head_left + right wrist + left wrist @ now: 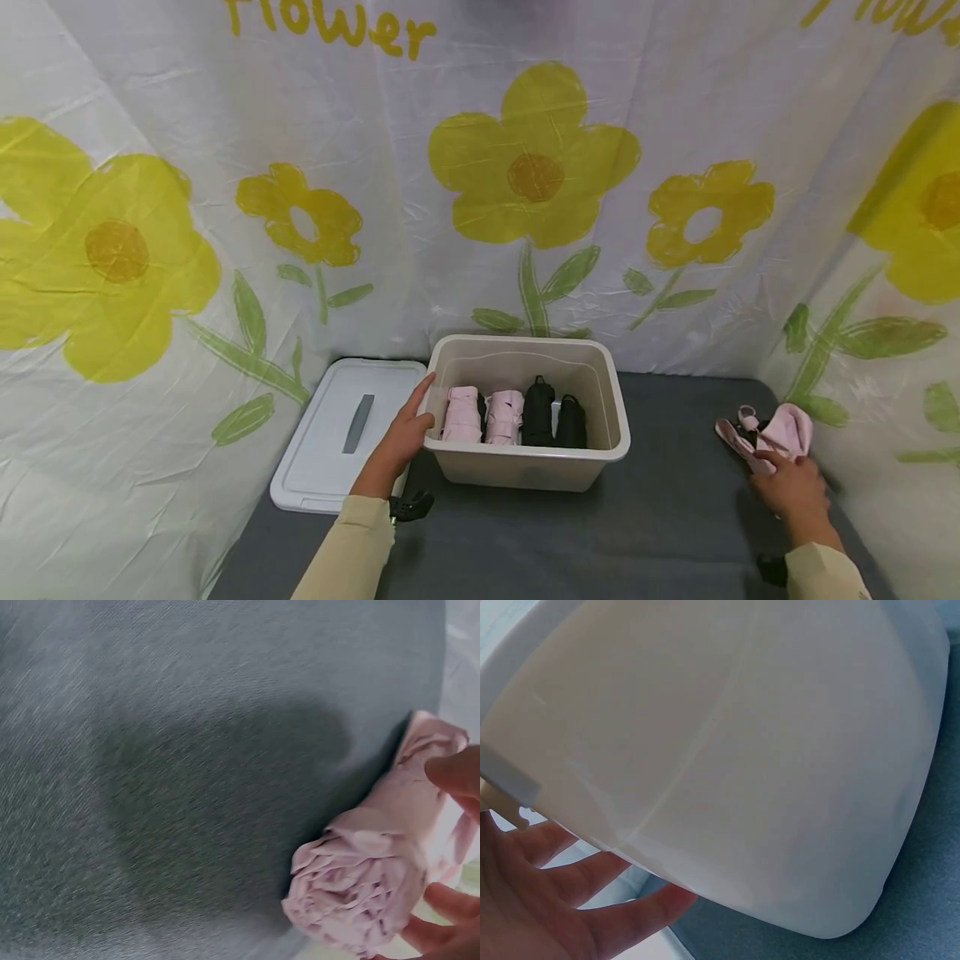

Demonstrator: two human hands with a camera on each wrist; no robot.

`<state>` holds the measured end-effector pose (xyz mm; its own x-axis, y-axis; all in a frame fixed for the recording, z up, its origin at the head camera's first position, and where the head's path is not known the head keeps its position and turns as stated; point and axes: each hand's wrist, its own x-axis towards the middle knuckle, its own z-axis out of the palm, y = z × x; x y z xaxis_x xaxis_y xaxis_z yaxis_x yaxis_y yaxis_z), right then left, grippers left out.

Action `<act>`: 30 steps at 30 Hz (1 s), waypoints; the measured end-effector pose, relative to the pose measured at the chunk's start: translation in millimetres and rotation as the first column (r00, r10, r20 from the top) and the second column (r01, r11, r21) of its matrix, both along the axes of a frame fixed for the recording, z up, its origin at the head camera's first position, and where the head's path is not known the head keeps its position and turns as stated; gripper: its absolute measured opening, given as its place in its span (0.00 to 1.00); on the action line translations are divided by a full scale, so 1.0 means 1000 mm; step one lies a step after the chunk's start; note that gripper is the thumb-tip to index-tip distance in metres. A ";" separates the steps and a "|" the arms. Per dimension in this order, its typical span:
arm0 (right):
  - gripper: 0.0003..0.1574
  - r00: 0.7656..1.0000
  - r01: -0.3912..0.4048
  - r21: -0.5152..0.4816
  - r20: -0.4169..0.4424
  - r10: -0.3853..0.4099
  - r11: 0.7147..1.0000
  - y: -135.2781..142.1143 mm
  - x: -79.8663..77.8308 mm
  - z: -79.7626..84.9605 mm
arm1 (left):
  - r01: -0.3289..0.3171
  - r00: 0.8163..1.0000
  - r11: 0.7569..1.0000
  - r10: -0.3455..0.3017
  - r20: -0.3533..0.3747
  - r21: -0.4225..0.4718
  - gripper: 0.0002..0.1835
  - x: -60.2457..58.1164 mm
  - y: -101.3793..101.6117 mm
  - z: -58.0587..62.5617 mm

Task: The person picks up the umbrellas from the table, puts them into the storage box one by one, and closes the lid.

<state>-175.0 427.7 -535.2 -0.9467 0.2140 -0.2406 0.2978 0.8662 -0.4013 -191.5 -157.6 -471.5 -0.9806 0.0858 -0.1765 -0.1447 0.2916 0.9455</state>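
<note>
My left hand (402, 439) is at the left end of a beige bin (517, 472), index finger stretched along the rim. In the left wrist view, extended fingers (641, 919) reach to the edge of the bin's wall (780, 772). Two pink folded umbrellas (462, 415) and two black ones (538, 412) stand side by side inside the bin. Over at the right, my right hand (797, 492) holds a loosely furled pink umbrella (789, 429); its bunched fabric (356, 892) shows in the right wrist view, thumb and fingers on either side.
A white lid (318, 454) with a grey handle lies left of the bin, close to it. The dark grey table (667, 517) ends at a white curtain (405, 275) printed with yellow flowers, which hangs behind and on both sides.
</note>
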 end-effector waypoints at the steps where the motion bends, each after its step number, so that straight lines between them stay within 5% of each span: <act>1: 0.38 1.000 0.002 -0.009 0.021 -0.002 1.000 0.000 0.001 -0.001 | 0.003 1.000 1.000 -0.003 -0.001 -0.004 0.42 0.002 0.001 0.004; 6: 0.40 0.996 -0.035 -0.031 0.081 0.037 0.999 0.004 0.001 -0.006 | 0.002 1.000 1.000 -0.002 -0.002 -0.014 0.42 0.006 0.003 0.013; 20: 0.51 0.992 -0.090 -0.012 0.094 0.090 0.996 0.016 -0.010 -0.009 | -0.017 0.999 1.000 0.018 0.029 -0.007 0.41 0.001 0.001 0.005; 26: 0.38 0.987 -0.158 0.046 -0.007 0.158 0.986 0.025 -0.012 -0.011 | -0.037 0.999 0.999 0.037 0.007 -0.005 0.42 -0.013 -0.005 -0.024; 30: 0.22 0.968 -0.206 0.140 -0.112 0.222 0.968 0.027 -0.010 -0.016 | -0.037 0.999 0.999 0.037 0.001 -0.017 0.42 -0.015 -0.005 -0.026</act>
